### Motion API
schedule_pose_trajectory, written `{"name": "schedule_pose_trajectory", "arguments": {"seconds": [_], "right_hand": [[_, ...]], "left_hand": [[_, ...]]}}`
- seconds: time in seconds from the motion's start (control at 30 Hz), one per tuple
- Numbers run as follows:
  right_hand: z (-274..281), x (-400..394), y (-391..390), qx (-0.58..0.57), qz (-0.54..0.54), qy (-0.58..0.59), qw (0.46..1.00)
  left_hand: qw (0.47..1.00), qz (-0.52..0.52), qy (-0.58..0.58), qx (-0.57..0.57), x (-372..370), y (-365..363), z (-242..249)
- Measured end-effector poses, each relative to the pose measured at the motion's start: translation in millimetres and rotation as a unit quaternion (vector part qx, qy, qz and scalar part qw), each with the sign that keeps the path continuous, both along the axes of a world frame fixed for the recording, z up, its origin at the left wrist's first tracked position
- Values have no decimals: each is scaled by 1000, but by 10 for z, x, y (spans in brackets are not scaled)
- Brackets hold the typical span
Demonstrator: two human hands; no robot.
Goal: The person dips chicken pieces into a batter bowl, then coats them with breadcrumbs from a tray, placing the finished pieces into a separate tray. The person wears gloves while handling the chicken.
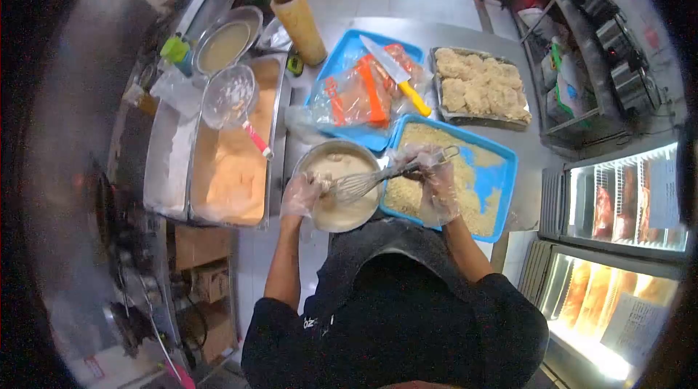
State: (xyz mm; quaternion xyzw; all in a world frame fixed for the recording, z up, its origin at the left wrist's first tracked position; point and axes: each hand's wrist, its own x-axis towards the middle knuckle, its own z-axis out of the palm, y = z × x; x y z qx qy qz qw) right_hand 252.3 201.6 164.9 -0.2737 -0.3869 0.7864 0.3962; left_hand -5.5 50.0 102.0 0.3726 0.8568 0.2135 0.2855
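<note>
My right hand, in a clear plastic glove, is closed around the handle of a metal balloon whisk. The whisk lies nearly level over a round metal bowl of pale, creamy batter. My left hand, gloved too, is at the bowl's left rim, its fingers curled by the whisk's wire tips. Whether they grip the wires or the rim is hidden. Under my right hand stands a blue tray of breadcrumbs, its blue bottom partly showing.
Behind the bowl, another blue tray holds plastic packaging and a yellow-handled knife. A tray of breaded pieces sits back right. Leftward are a deep pan of orange powder, a strainer and a wooden cylinder. Lit fridges stand right.
</note>
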Motion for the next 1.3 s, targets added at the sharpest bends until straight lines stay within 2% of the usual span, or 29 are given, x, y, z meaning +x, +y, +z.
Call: {"name": "schedule_pose_trajectory", "arguments": {"seconds": [0.07,0.17,0.2,0.3,0.4,0.5,0.53,0.63,0.67,0.77,0.87,0.97,1.07,1.17,1.27,1.3], "right_hand": [[9,-44,-48,-16,-21,3,1000],[-310,-28,35,22,50,-29,998],[-237,-44,-16,19,33,-67,997],[-282,-69,-37,45,40,-72,996],[-161,-95,-105,-11,7,-52,999],[-184,-105,-89,6,16,-74,997],[-227,-125,-118,7,-15,-52,999],[-93,-126,-85,-20,-31,-45,998],[-111,-127,-85,-15,-40,-54,998],[-172,-88,-22,-9,-17,-58,998],[-203,-65,-8,-11,-19,-43,999],[-229,-37,40,-9,-32,-50,998],[-191,-27,48,4,-40,-43,998],[-214,-12,50,0,-38,-37,999],[-245,-26,25,18,-46,-4,999],[-244,-22,21,9,-47,-10,999]], "left_hand": [[999,8,-31,40,5,-30,16],[978,50,-150,135,-156,-150,-402],[963,66,-193,178,-152,-174,-442],[946,127,-197,222,-170,-240,-515],[979,104,-100,142,85,-104,225],[976,69,-42,201,67,-179,-211],[982,51,-97,154,267,-20,512],[999,32,1,1,278,53,586],[994,59,-97,3,330,53,650],[998,-20,-58,2,175,-13,117],[995,-5,-93,31,160,-59,-58],[989,-46,-81,114,159,-56,-15],[992,-126,24,9,204,84,409],[989,-122,75,-37,107,74,201],[998,-56,6,-5,93,71,119],[999,-50,19,1,114,74,146]]}}
